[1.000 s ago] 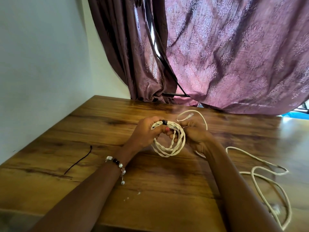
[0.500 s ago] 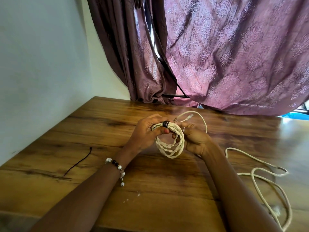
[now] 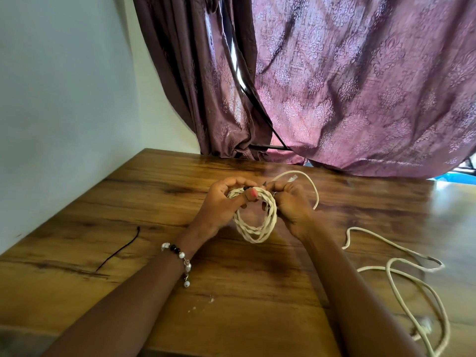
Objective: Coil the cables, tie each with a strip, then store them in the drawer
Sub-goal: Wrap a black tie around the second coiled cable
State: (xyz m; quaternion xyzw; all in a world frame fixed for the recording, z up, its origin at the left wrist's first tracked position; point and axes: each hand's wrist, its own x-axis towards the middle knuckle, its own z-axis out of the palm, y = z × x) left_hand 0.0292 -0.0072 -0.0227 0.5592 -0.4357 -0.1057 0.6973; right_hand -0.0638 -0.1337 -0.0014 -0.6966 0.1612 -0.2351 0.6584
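Observation:
A coiled cream cable hangs between my hands above the wooden table. My left hand grips the coil's top left, its thumb pressing over the strands. A thin black strip wraps the coil's top beside that thumb. My right hand grips the coil's right side and pinches the strip's end at the top. The cable's free end with its plug loops out behind my right hand. A second black strip lies on the table at the left.
A loose cream cable sprawls over the table's right side, reaching the near edge. A white wall runs along the left. Purple curtains hang behind the table's far edge.
The coil has turned more upright and hangs lower between my hands. My right hand's fingers have risen to the coil's top at the black strip.

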